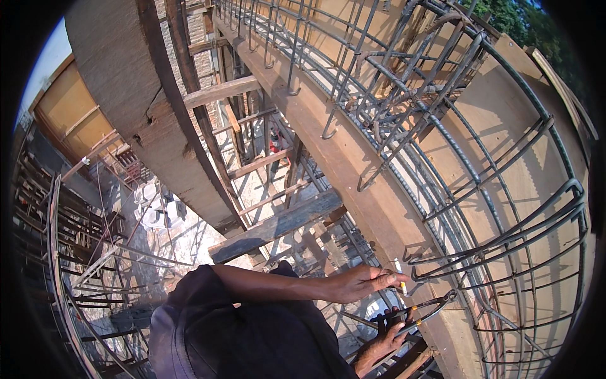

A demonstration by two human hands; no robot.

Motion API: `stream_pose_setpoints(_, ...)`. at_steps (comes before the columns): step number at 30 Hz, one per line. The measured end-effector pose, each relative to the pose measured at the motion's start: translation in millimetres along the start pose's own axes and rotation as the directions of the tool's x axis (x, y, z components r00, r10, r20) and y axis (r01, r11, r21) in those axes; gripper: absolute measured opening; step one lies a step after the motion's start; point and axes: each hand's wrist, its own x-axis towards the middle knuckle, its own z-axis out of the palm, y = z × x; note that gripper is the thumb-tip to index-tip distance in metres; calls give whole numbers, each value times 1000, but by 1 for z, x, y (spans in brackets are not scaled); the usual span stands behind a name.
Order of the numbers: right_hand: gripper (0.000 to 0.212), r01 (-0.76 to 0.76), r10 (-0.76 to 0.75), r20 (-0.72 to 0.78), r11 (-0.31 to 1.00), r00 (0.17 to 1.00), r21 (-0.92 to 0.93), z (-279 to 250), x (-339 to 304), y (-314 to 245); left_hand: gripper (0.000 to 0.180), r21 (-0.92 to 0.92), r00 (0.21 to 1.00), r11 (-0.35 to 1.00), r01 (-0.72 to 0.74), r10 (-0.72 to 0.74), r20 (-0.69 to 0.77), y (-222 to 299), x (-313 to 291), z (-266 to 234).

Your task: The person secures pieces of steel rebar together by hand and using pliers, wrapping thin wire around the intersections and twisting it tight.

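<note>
My left hand, its arm stretched across from the lower left, is closed with a slim white stick with a yellow part between the fingers. What kind of stick it is, I cannot make out. Below it, my right hand grips a pair of pincers with dark handles and yellow marks. Their rounded jaws lie over the wooden formwork beam, close to bent steel bar ends. A dark object beside the right fingers is too unclear to name.
A rebar cage curves along the right, against plywood panels. A wide timber board slopes down the left. Cross timbers bridge the gap above a much lower floor. Pale bags sit below.
</note>
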Motion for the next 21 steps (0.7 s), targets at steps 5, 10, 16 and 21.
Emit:
stream_pose_setpoints(5,62,-32,32,-1,998,999,62,8,-7,-5,54,-2,996,997,83,-82,32,5,-1,-3)
stream_pose_setpoints(10,64,-36,36,14,999,999,35,10,-8,0,55,-8,998,998,65,-65,2,6,-6,0)
stream_pose_setpoints(16,63,-64,64,7,995,998,82,14,-12,-2,55,-39,999,999,36,-37,-34,-6,-8,1)
stream_pose_setpoints(21,64,-55,55,1,995,998,88,16,-13,0,54,-29,999,999,32,-33,-28,-9,-7,0)
